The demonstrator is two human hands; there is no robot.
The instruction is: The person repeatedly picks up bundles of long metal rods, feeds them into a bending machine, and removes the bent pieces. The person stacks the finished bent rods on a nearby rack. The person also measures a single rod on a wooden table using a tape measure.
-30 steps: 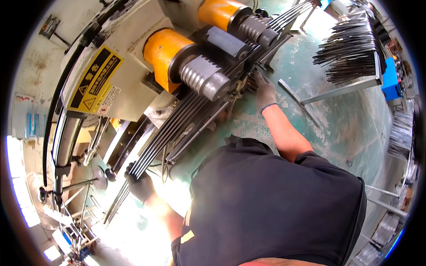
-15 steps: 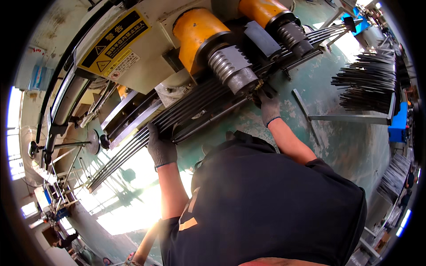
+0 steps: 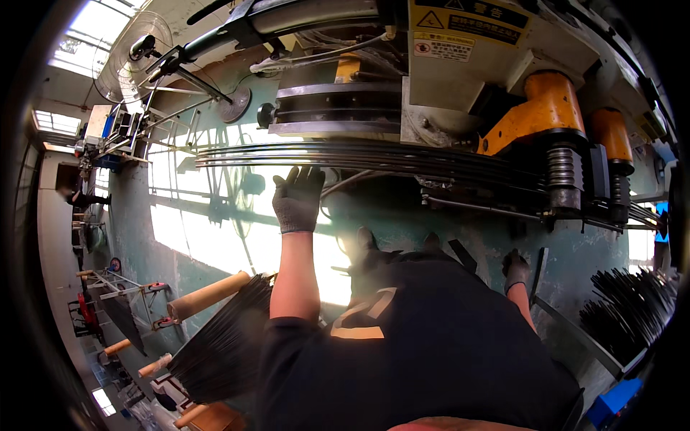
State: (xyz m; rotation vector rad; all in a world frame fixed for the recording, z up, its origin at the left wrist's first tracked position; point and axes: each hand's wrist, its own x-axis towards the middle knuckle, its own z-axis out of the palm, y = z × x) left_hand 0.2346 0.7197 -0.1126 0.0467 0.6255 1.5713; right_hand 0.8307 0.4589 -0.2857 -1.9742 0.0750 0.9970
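Note:
Several long dark metal rods (image 3: 359, 158) lie side by side across the bending machine, their left ends sticking out over the floor. My left hand (image 3: 298, 201), in a dark grey knit glove, is open, fingers spread and pointing at the near edge of the rods. Whether its fingertips touch them I cannot tell. My right hand (image 3: 515, 271), gloved alike, is low on my right side, apart from the rods. Its fingers are too small and dark to read. Above it, at the rods' right part, stand the orange machine heads (image 3: 550, 108) with ribbed steel rollers (image 3: 564, 169).
A grey frame (image 3: 575, 330) holding a stack of dark rods (image 3: 625, 309) stands at right. Behind my left arm, more dark rods (image 3: 223, 345) lie by a brown roller (image 3: 208, 296). A round fan (image 3: 140, 54) is far left. Sunlight falls on the green floor (image 3: 187, 223).
My view has turned left. My left hand has let go of the rods and spread its fingers. My right hand has left the roller area and dropped to my side.

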